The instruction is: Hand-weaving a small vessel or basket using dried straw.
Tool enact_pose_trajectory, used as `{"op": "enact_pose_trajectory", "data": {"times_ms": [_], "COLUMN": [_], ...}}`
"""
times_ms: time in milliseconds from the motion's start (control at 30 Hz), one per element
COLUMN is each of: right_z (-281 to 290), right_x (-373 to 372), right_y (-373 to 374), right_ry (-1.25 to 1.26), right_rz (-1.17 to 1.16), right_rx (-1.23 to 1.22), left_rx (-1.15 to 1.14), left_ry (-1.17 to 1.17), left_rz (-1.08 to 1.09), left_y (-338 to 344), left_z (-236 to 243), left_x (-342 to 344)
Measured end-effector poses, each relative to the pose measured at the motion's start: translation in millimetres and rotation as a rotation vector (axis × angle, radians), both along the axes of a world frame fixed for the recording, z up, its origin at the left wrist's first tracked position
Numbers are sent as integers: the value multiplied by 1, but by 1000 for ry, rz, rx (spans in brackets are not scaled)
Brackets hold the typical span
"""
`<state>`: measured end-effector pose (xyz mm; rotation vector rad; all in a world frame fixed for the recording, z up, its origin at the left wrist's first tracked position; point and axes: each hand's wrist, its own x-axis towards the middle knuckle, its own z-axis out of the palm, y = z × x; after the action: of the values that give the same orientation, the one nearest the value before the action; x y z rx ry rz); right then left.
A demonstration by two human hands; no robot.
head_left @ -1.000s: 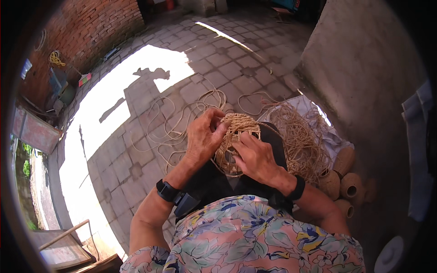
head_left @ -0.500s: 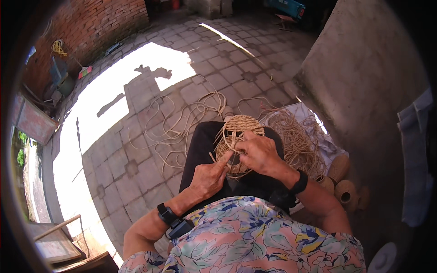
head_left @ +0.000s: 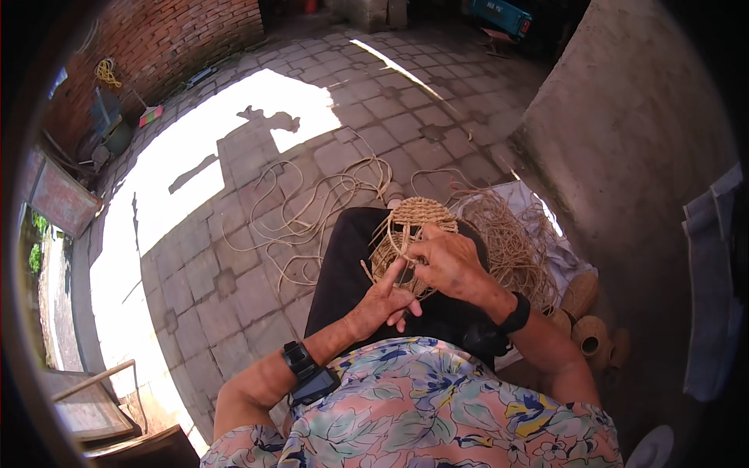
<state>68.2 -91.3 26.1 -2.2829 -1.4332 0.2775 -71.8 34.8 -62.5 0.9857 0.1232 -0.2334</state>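
On my lap rests a small woven straw basket (head_left: 420, 212), with a dense braided section on its far side and loose strands at its left edge. My right hand (head_left: 452, 267) is closed at the basket's near side, pinching a straw strand that runs along the opening. The pinch itself is partly hidden by the fingers. Just below and left of it is my left hand (head_left: 388, 303), its index finger stretched up to the strand and the other fingers spread apart, palm partly turned up.
Long loops of straw cord (head_left: 312, 204) lie on the paving left of my legs. To the right, a tangled straw heap (head_left: 511, 242) sits on a white cloth (head_left: 566, 253). Several round woven pots (head_left: 591, 334) stand beside it, near a rough wall (head_left: 624, 148).
My left hand has turned and opened, its lower fingers moving right beneath the basket opening. My right hand keeps its pinch, almost in place. The view has shifted slightly.
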Motion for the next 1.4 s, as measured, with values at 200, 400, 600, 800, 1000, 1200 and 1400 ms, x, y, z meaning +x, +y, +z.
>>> {"op": "enact_pose_trajectory", "data": {"times_ms": [200, 400, 600, 800, 1000, 1200, 1400], "right_z": [2, -7, -8, -10, -13, -6, -6], "right_x": [1, -3, -7, -4, -5, -9, -6], "right_y": [-3, -1, -2, -1, -2, 3, 0], "right_ry": [-6, -82, -66, -87, -113, -91, -80], "right_rz": [32, 35, 20, 19, -13, 27, 29], "right_rx": [-48, 80, 171, 231, 196, 173, 200], "left_rx": [370, 1602, 1824, 1614, 1545, 567, 1641], "left_ry": [23, -266, -273, -795, -757, 379, -355], "left_rz": [-21, 96, 45, 310, 8, 104, 482], "left_y": [-3, 4, 12, 36, 35, 121, 81], "left_z": [-6, 11, 51, 82, 77, -3, 28], "left_x": [12, 2, -10, -11, -14, -67, -14]}}
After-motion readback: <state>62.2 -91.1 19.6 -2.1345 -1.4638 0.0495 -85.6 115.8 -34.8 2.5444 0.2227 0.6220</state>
